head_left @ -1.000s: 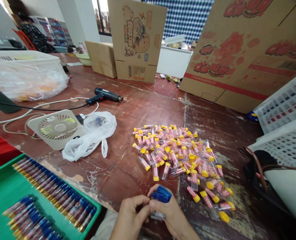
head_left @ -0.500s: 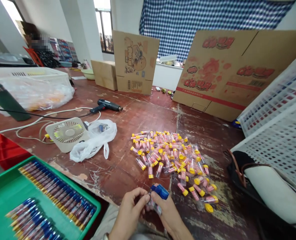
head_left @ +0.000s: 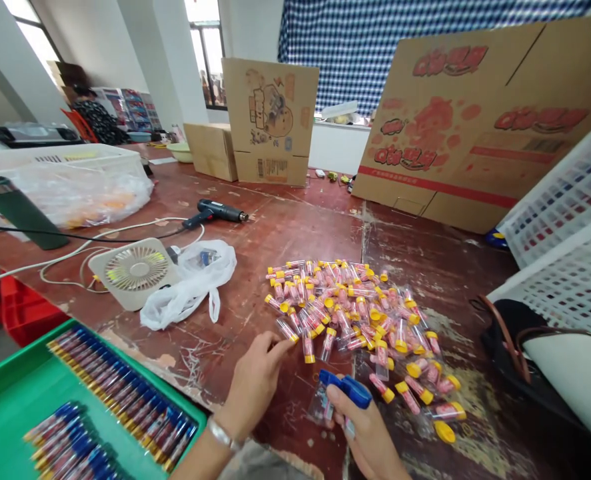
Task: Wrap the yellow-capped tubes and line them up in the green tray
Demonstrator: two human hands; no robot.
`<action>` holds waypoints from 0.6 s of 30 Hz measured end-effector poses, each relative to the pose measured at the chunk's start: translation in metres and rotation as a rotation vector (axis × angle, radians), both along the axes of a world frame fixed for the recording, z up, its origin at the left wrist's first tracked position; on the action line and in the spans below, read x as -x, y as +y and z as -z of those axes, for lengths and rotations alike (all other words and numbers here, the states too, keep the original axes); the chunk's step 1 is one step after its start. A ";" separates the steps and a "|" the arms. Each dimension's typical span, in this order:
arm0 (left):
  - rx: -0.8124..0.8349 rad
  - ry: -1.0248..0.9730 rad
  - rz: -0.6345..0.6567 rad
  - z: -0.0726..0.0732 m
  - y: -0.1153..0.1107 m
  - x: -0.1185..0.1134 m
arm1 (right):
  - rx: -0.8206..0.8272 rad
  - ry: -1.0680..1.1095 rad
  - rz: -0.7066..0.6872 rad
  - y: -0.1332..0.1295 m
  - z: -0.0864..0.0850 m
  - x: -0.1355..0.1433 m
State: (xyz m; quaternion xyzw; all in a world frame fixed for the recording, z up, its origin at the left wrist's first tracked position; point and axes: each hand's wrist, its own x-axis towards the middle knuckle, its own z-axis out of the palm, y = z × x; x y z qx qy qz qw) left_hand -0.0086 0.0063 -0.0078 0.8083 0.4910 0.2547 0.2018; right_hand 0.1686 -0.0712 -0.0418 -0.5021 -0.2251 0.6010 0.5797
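My left hand (head_left: 256,377) reaches to the near left edge of a pile of clear plastic tubes (head_left: 342,313) with pink contents and yellow caps. Its thumb and forefinger close at the yellow cap of one tube (head_left: 286,329), which still lies on the table. In my right hand (head_left: 368,427) is a bunch of clear plastic sleeves (head_left: 348,390) with blue ends, held under the thumb; the lower part is partly hidden by the fingers. At the lower left, a green tray (head_left: 5,393) bears rows of tubes (head_left: 125,393) with blue and yellow ends.
On the brown table (head_left: 295,227) lie a heat gun (head_left: 220,211), a small fan (head_left: 135,270) and a white plastic bag (head_left: 190,287). Cardboard boxes (head_left: 275,127) stand behind. White crates (head_left: 570,227) and a black bag (head_left: 515,353) are at right. A person (head_left: 98,113) sits far left.
My left hand has left the sleeves and moved forward to a tube at the pile's edge. My right hand, still holding the sleeves, has shifted slightly right. The view has turned a little left.
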 end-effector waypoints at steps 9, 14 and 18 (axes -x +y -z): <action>-0.128 0.261 0.202 0.013 0.047 -0.007 | 0.011 -0.037 0.113 0.012 -0.014 -0.014; 0.347 -0.613 -0.091 0.004 0.009 0.011 | -0.012 -0.012 0.163 0.024 -0.018 -0.010; 0.898 -1.140 -0.249 -0.001 -0.028 0.008 | 0.010 0.048 0.181 0.034 -0.021 -0.004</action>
